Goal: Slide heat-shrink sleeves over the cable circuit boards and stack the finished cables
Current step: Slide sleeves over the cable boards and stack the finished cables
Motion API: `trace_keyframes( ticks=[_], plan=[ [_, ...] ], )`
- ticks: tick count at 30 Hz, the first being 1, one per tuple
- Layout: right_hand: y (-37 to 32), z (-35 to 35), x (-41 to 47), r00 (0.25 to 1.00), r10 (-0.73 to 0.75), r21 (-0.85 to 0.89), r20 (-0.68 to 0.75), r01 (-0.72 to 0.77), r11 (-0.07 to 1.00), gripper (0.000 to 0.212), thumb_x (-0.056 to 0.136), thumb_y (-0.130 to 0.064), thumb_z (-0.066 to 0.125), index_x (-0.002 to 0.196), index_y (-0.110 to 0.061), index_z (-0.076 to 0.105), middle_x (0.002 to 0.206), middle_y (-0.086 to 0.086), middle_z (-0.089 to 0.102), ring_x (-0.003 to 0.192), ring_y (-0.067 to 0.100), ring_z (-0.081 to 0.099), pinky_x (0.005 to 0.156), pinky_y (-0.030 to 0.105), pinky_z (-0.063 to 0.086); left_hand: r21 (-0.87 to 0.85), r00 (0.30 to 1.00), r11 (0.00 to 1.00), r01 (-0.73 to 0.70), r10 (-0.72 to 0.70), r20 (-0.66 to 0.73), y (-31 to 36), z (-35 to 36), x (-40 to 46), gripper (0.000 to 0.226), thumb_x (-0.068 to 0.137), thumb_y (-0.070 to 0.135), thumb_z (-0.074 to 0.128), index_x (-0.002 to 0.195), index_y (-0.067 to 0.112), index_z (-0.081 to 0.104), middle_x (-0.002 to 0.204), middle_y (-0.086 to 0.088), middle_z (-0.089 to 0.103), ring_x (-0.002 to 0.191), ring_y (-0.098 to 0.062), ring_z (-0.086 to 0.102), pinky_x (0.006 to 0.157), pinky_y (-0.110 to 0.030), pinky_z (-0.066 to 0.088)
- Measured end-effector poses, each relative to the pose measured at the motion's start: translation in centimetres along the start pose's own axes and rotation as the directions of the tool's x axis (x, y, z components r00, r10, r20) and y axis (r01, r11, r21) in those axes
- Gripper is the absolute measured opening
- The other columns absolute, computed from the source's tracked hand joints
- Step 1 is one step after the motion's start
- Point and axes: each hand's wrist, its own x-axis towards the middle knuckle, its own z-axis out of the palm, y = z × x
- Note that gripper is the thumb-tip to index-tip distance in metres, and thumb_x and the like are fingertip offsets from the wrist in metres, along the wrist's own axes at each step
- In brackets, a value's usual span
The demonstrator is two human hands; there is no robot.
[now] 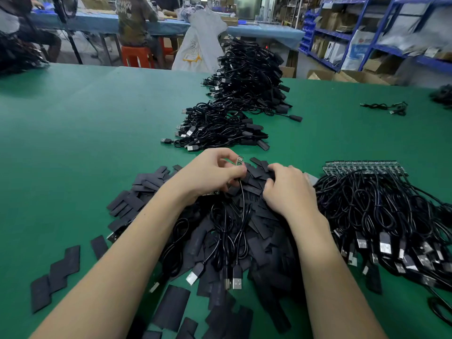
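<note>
Your left hand [208,172] pinches a small circuit board [239,160] above the sleeve pile [244,216] near the table's [85,133] front edge; your right hand [288,189] curls into those sleeves. Finished cables [234,113] stack beyond, unsleeved cables [381,206] lie right.

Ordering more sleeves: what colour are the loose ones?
Matt black, clearest in the head view.
</note>
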Motion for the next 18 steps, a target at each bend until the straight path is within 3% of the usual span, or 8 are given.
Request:
trace_keyframes(
  ticks=[3,7,12,16,18],
  plan=[
    [0.4,-0.1,0.1,0.991,0.079,0.207,-0.108,-0.056,0.977,0.039,0.095,-0.018,0.057,0.133,-0.026,0.061,0.122,0.000,0.070,0.119,0.026,0.058,0.095,0.036,0.048,-0.094,1.000,0.996,-0.004,0.005,0.008,0.0,0.0,0.0,0.006,0.095,0.011,0.069,0.090,0.013,0.065,0.081,-0.010,0.064,0.057,-0.008,0.059,0.057,-0.021,0.053],
    [0.7,0.0,0.1,0.976,0.135,0.340,-0.170,-0.070,0.938,0.036,0.088,-0.017,0.068,0.122,-0.029,0.066,0.101,-0.008,0.072,0.097,0.017,0.062,0.076,0.027,0.040,-0.244,0.996,0.968,0.061,-0.043,0.078,0.2,-0.4,0.0,0.004,0.094,0.011,0.070,0.095,0.009,0.066,0.083,-0.006,0.063,0.063,-0.012,0.066,0.066,-0.024,0.060],
    [0.6,-0.1,-0.1,0.972,0.133,0.325,-0.196,-0.063,0.944,0.029,0.084,-0.019,0.067,0.111,-0.031,0.071,0.090,-0.013,0.069,0.089,0.013,0.058,0.072,0.025,0.040,-0.328,0.988,0.936,0.128,-0.090,0.127,0.1,-0.8,-0.1,0.015,0.094,0.006,0.067,0.109,0.003,0.064,0.092,-0.011,0.064,0.066,-0.014,0.069,0.070,-0.027,0.062],
    [0.5,-0.2,-0.1,0.990,0.045,0.167,-0.137,-0.021,0.986,0.032,0.090,-0.024,0.063,0.121,-0.028,0.070,0.115,-0.003,0.069,0.115,0.024,0.058,0.086,0.033,0.049,-0.327,0.989,0.938,0.113,-0.076,0.123,0.1,-0.9,-0.2,0.013,0.094,0.003,0.066,0.107,0.004,0.064,0.090,-0.010,0.061,0.067,-0.014,0.069,0.068,-0.024,0.060],
    [0.5,-0.3,-0.1,0.992,0.060,0.174,-0.111,-0.040,0.984,0.032,0.092,-0.022,0.062,0.123,-0.029,0.071,0.119,-0.003,0.071,0.116,0.024,0.059,0.089,0.033,0.048,-0.329,0.991,0.938,0.105,-0.070,0.118,0.1,-0.9,-0.2,0.013,0.094,0.002,0.066,0.107,0.004,0.064,0.088,-0.009,0.060,0.065,-0.012,0.069,0.069,-0.025,0.060]
  ],
)
